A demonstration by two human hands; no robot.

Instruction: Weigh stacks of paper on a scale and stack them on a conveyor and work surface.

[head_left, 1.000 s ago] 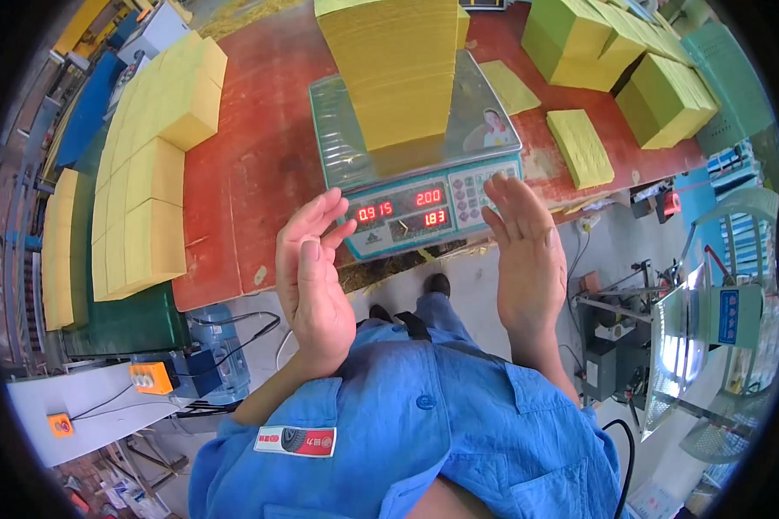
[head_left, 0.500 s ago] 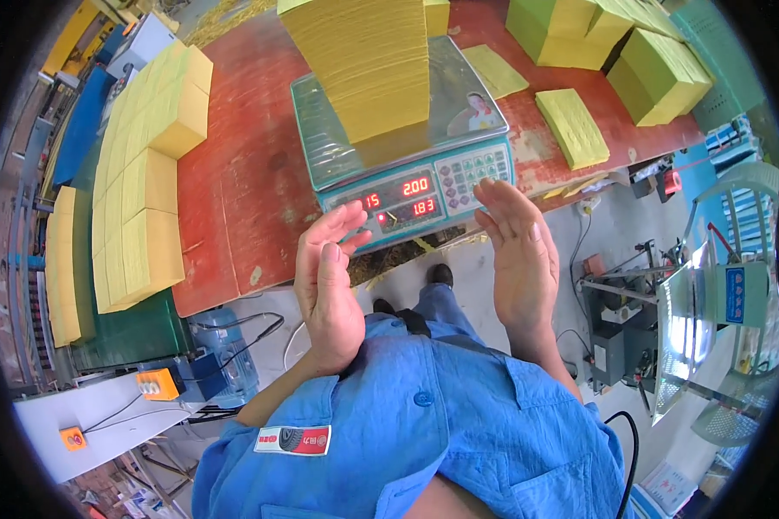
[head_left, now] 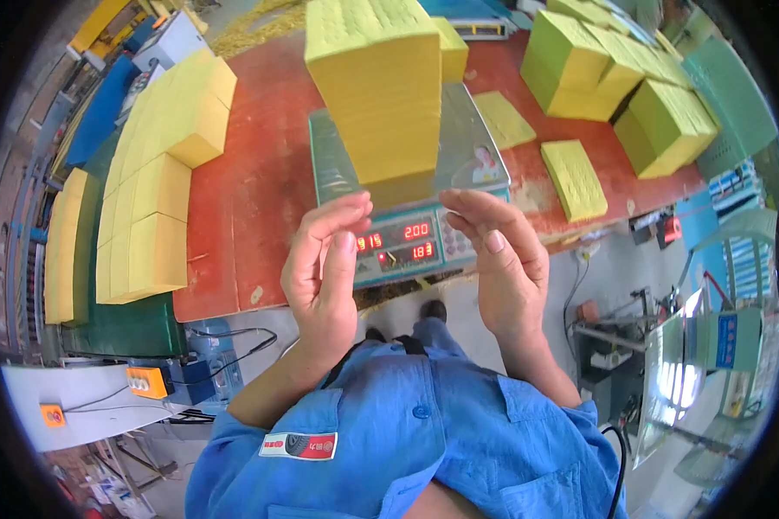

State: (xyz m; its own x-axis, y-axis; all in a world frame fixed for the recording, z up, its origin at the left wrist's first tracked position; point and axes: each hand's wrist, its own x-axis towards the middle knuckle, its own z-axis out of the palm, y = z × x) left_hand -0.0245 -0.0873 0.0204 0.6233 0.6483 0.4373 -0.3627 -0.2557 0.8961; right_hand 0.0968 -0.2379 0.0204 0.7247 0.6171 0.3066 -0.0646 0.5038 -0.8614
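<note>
A tall stack of yellow paper sheets (head_left: 381,104) stands on the metal pan of a teal digital scale (head_left: 485,177). Red digits glow on the scale's front display (head_left: 417,232). My left hand (head_left: 322,268) is raised before the left part of the display, fingers bent and apart from the thumb, holding nothing. Over the keypad side, my right hand (head_left: 504,259) hovers with palm turned inward, also with nothing in it. Both hands are near the foot of the stack; I see no contact with it.
The scale rests on a worn red table (head_left: 234,233). Rows of yellow paper blocks (head_left: 160,190) line its left side. More blocks (head_left: 571,73) sit at the back right, beside a thin yellow pad (head_left: 574,180). A blue water jug (head_left: 212,355) stands below the left edge.
Both hands have moved slightly forward and closer together toward the foot of the stack. The view has tilted, showing more of the stack's top.
</note>
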